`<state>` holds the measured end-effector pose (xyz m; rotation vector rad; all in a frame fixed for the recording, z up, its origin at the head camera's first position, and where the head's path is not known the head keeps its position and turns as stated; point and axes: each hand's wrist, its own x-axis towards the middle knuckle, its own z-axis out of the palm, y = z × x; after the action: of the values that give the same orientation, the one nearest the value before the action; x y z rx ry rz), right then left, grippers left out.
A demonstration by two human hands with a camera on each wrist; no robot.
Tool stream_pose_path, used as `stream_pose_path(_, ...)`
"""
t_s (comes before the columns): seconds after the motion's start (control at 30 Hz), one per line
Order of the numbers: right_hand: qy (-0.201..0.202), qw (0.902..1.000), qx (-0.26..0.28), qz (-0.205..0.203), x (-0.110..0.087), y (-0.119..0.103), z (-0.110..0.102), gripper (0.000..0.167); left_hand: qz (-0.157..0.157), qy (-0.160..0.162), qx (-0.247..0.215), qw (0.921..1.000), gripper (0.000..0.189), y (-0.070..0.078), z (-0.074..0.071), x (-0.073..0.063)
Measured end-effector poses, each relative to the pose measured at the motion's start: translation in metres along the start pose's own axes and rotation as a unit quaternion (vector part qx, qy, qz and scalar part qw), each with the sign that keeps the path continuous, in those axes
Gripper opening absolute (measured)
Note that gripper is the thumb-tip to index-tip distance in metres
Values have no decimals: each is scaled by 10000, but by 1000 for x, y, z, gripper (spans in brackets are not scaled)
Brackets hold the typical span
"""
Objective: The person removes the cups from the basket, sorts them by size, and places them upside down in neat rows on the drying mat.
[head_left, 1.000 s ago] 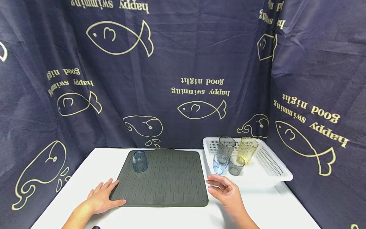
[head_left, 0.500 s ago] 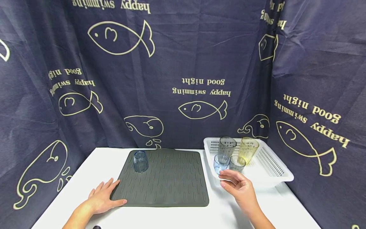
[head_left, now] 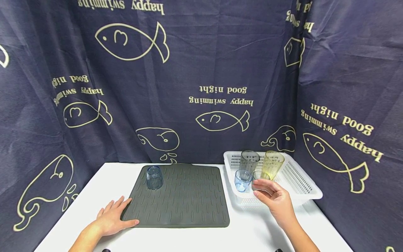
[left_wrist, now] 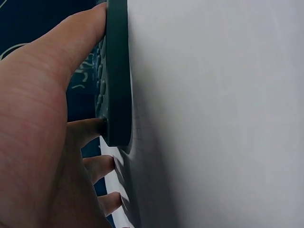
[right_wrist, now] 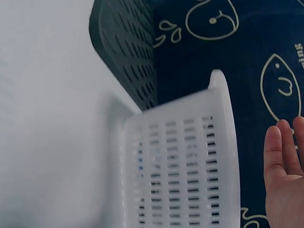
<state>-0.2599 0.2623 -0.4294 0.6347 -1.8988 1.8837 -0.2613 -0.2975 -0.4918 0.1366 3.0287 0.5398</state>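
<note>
Hovering the right grip, loosely parted, by the small grey glass in the basket near the surface's back right corner, with left grip spread against the mat, and risking toppling the adjacent blue glass through closing off-centre.

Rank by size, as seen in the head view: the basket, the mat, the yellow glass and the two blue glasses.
Mat
Basket
Yellow glass
Blue glass on mat, blue glass in basket: too alike to rank.
</note>
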Motion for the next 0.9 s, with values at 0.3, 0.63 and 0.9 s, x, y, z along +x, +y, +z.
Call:
stream_pose_path(0.3, 78, 9987, -489, 103, 15, 6, -22, 41, -15, 25, 23, 10000, 102, -1, 1, 1)
stream_pose_path(0.63, -193, 9927, -1110, 426, 32, 7, -43, 47, -37, -28, -9, 10000, 103, -1, 1, 1)
stream_pose_path(0.9, -549, 9822, -1644, 730, 45, 9, -57, 47, 24, 94, 10, 10000, 101, -2, 2, 1)
